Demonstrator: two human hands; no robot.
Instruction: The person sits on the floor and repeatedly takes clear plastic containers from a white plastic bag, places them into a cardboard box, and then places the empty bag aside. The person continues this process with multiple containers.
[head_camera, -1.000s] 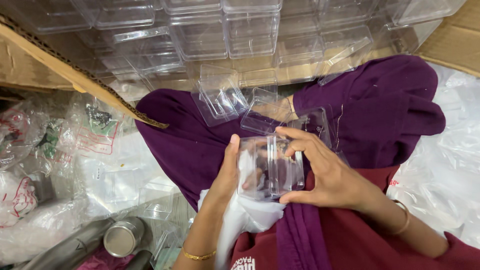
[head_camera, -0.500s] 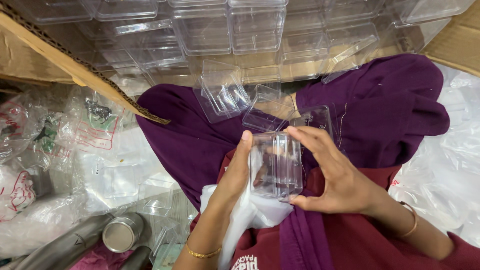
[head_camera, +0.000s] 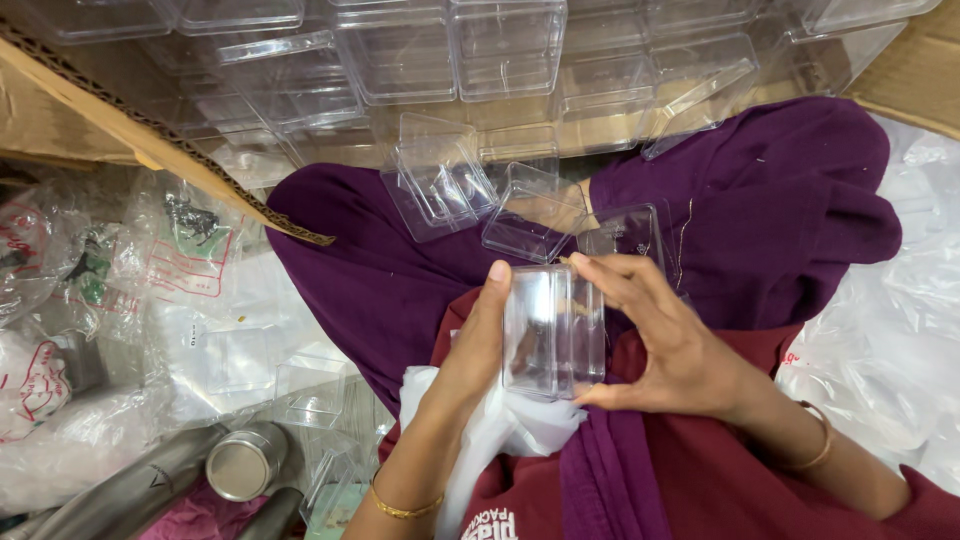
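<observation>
A clear plastic box (head_camera: 553, 332) is held upright over my lap, between both hands. My left hand (head_camera: 472, 352) presses its left side and also grips a white cloth (head_camera: 497, 428) that hangs below the box. My right hand (head_camera: 662, 338) wraps the box's right side, fingers at its top and bottom edges. Loose clear lids and box halves (head_camera: 437, 188) lie on the purple fabric (head_camera: 380, 280) just beyond the box.
A cardboard carton (head_camera: 120, 125) at the top holds several stacked clear boxes (head_camera: 505, 50). Plastic bags (head_camera: 150, 300) and small clear boxes (head_camera: 310, 390) lie at the left. A steel bottle (head_camera: 243, 463) rests at the lower left. Crumpled plastic sheeting (head_camera: 890, 340) is at the right.
The box has turned upright between my hands and the view has dropped slightly. My fingers have shifted along its edges; the cloth stays in my left hand.
</observation>
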